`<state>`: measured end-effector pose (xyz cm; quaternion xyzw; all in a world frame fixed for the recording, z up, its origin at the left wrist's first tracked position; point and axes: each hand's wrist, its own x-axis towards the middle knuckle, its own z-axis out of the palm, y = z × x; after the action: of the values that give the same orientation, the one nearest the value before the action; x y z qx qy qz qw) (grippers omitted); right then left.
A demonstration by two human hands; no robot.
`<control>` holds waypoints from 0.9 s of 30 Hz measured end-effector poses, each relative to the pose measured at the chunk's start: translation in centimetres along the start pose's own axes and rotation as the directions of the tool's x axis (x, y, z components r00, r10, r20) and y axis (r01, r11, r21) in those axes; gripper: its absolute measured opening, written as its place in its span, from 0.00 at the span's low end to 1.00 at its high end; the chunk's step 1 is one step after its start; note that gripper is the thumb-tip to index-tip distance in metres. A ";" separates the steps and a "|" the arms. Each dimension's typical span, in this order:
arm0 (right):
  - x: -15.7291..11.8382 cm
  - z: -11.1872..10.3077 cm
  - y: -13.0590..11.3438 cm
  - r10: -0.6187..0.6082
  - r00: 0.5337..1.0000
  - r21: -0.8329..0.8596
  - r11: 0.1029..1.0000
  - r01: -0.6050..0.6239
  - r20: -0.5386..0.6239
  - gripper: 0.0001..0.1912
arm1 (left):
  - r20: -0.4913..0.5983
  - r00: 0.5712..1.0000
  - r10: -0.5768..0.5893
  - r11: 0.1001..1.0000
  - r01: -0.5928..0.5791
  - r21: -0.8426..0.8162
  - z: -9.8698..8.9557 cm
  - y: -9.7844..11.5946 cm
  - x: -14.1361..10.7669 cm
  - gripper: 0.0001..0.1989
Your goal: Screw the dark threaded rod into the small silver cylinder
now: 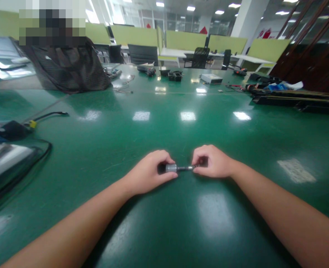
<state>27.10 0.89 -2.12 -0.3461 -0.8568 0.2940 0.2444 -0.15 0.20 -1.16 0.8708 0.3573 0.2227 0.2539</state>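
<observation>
Low over the table, a screwdriver-like tool with a grey cylindrical handle and a thin metal shaft lies level between my two hands. My left hand is closed around the grey handle, thumb on the near side and fingers on the far side. The shaft points right. At its far end my right hand pinches the tip between thumb and fingers. Something small and dark shows inside that pinch, too blurred to name. Part of the handle is hidden in my left palm.
The green table is glossy and reflects the ceiling lights. At left lie a black cable and a clear-wrapped item. A person in dark clothing is across the table. A white box and black bars lie farther back.
</observation>
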 end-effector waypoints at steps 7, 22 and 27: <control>0.8 2.5 -2.1 -0.093 0.993 -0.097 0.992 0.085 -0.079 0.05 | -0.005 1.000 0.015 1.000 -0.015 -0.022 0.1 0.1 0.1 0.12; 0.7 2.7 -2.2 -0.089 0.993 -0.118 0.990 0.079 -0.078 0.05 | 0.006 1.000 -0.006 1.000 0.006 -0.011 0.0 0.4 0.1 0.10; 0.6 2.7 -2.1 -0.111 0.991 -0.126 0.987 0.101 -0.072 0.06 | 0.003 1.000 -0.023 1.000 0.023 -0.001 0.0 0.4 0.1 0.10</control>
<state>24.07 -0.76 -2.50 -0.3256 -0.8801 0.2139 0.2715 0.13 0.00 -0.91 0.8668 0.3667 0.2186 0.2576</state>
